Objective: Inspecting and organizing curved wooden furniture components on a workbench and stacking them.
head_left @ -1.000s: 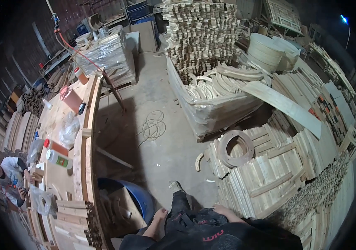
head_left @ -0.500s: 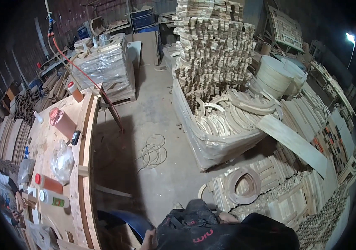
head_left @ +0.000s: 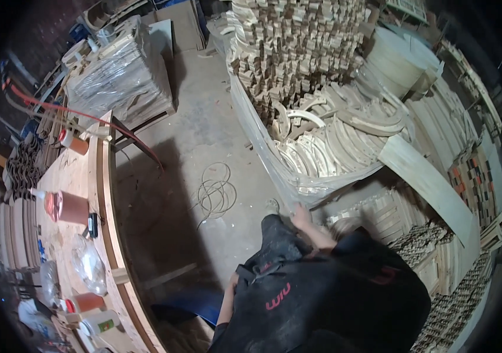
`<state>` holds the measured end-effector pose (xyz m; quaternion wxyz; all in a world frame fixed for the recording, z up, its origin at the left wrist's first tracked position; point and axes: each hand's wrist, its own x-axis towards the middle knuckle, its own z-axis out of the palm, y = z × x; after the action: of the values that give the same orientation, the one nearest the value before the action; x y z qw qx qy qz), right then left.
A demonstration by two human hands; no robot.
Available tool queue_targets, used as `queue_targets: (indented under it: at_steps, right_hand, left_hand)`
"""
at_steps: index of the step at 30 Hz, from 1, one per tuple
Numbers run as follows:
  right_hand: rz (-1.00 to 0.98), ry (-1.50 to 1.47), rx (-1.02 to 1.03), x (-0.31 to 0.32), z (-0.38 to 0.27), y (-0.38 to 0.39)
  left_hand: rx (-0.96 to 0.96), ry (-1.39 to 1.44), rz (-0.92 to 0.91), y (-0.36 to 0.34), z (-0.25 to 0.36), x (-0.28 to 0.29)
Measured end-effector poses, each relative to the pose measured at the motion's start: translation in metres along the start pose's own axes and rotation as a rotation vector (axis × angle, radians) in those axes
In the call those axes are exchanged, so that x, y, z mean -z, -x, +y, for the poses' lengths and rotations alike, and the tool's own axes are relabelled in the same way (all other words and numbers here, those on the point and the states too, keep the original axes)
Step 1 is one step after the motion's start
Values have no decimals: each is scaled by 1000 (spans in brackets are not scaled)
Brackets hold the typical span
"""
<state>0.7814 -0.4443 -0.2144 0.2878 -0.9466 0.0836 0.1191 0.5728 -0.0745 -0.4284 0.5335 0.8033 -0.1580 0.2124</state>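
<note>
My right hand (head_left: 302, 216) reaches forward to the lower edge of the clear plastic sheet (head_left: 274, 170) wrapped around a pallet of curved wooden pieces (head_left: 321, 153). It touches or nearly touches the sheet; its fingers are blurred. My left forearm (head_left: 225, 306) hangs by my hip against my dark clothing, and the hand itself is mostly hidden. My leg and shoe (head_left: 271, 207) point toward the pallet.
A tall stack of wooden blocks (head_left: 298, 47) rises behind the pallet. A long plank (head_left: 427, 182) leans at right over more timber stacks. A wire coil (head_left: 215, 194) lies on the concrete floor. At left a curved workbench (head_left: 101, 194) carries containers, a plastic bag (head_left: 89, 265) and a red hose (head_left: 86, 115).
I have moved closer to the wrapped pallet and turned right. My right hand has come out from my body and reached to the plastic sheet.
</note>
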Motion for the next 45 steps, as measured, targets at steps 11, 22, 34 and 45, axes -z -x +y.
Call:
queue_targets:
  at_steps: [11, 22, 34, 45]
  right_hand:
    - [-347, -44, -283, 55, 62, -160]
    - [-465, -82, -117, 45, 118, -226]
    - [-271, -242, 321, 365, -197, -446]
    - [1016, -285, 962, 546, -469, -519]
  left_hand:
    - [1166, -162, -355, -255, 17, -13]
    - [1080, -176, -134, -398, 39, -52]
    - [703, -15, 296, -647, -43, -30]
    - [884, 52, -363, -609, -143, -87]
